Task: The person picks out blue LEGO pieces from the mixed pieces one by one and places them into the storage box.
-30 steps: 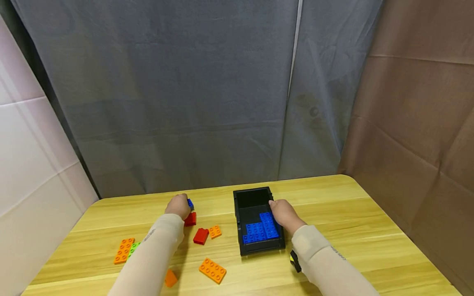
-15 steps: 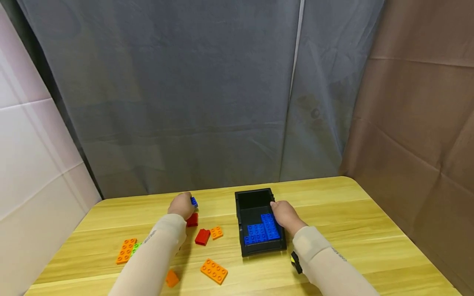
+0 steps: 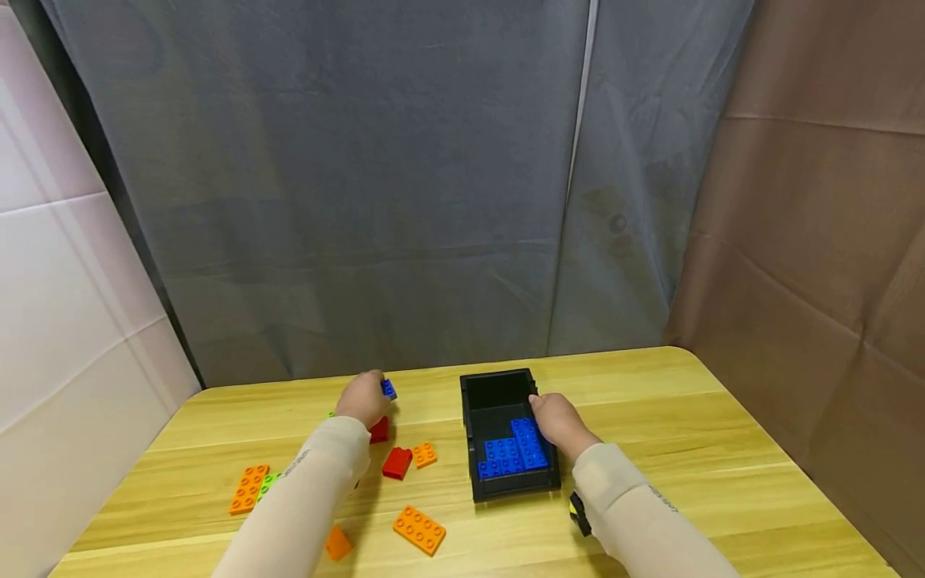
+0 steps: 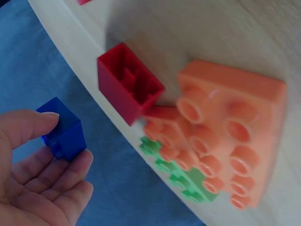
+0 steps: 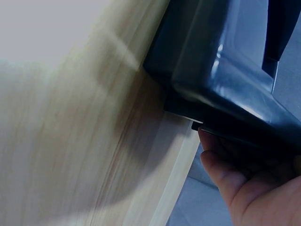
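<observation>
Between the thumb and fingers of my left hand (image 3: 364, 399) I pinch a small blue toy brick (image 4: 66, 132), held up near a red brick (image 3: 379, 429) at the back left. My right hand (image 3: 560, 423) grips the right side wall of a black bin (image 3: 515, 483), its thumb over the rim. Inside, several blue bricks (image 3: 530, 443) lie studs up toward the front. The right wrist view has fingers (image 5: 225, 174) against the bin's dark outer side.
Left of the bin lie another red brick (image 3: 397, 463), a small orange brick (image 3: 424, 455) and a longer orange brick (image 3: 419, 530). Farther left, an orange brick (image 3: 249, 490) sits beside a green one (image 3: 268, 485). A grey curtain (image 3: 376, 201) hangs behind the table.
My left hand has moved a little to the right and slightly up with the blue brick, baring more of it. The right hand keeps its hold on the bin.
</observation>
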Demonstrator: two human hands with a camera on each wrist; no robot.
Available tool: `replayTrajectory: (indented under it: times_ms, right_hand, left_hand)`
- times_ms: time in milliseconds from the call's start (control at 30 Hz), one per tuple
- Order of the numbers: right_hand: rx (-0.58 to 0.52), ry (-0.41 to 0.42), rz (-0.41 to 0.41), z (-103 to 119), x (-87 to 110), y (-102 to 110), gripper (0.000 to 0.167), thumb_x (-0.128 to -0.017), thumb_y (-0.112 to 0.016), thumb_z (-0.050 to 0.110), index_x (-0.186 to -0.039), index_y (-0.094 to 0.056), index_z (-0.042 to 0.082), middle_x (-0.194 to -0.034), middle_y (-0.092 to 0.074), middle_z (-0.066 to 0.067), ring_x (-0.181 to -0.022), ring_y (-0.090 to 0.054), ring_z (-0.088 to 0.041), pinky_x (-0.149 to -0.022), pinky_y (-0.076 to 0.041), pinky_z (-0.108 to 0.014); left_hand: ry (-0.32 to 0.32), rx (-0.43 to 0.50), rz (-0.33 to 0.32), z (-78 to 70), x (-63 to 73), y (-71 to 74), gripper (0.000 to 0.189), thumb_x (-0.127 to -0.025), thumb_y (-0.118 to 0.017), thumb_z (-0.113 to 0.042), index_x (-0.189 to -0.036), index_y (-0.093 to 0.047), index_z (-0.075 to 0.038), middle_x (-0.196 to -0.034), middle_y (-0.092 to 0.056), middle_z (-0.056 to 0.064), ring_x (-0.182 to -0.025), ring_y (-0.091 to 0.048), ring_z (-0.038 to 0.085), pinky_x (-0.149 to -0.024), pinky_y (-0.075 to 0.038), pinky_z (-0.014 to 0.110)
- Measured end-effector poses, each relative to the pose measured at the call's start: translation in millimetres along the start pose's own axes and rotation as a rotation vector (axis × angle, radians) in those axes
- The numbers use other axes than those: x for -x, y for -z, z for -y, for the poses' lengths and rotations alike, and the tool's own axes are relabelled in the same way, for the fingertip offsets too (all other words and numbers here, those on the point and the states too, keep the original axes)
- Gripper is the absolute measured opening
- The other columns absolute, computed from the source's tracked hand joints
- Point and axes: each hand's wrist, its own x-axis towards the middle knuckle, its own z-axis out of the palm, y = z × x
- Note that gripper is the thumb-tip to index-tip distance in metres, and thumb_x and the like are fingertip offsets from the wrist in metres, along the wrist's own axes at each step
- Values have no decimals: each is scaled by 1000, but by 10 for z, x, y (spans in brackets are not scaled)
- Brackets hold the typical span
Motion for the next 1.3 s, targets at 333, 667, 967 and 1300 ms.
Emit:
replayTrajectory:
  times_ms: [333, 667, 967, 1300]
  right_hand:
    - [-17, -6, 10, -3, -17, 3, 43, -105, -36, 21, -66, -45, 7, -65, -35, -4, -80, -55, -25, -76, -45, -39]
    - [-30, -5, 18, 17, -11, -8, 43, -105, -36, 22, -64, -41, 9, -63, -33, -3, -73, -52, -23, -71, -43, -37]
    - [-20, 5, 19, 17, -32, -22, 43, -105, -36, 22, -64, -41, 9, -62, -34, -3, -66, -47, -21, -67, -41, -34]
    - [-22, 4, 16, 25, -56, -24, 44, -105, -37, 23, -65, -43, 6, -64, -35, -6, -71, -52, -25, -70, -43, -39]
  left_hand:
    - [-117, -12, -41, -257, 63, 51, 41, -87, -67, -7, -125, -56, 4, -114, -61, 22, -94, -58, 34, -96, -48, 51]
    - [-199, -8, -67, -422, 141, 85, 37, -88, -65, -6, -123, -58, 3, -116, -61, 21, -99, -59, 33, -95, -48, 49]
    - [-278, -12, -81, -607, 211, 84, 36, -88, -65, -7, -122, -58, 3, -119, -61, 19, -102, -60, 31, -94, -50, 47]
    - [-300, -16, -91, -744, 258, 46, 37, -89, -67, -8, -123, -58, 1, -119, -61, 17, -102, -61, 30, -94, -50, 46]
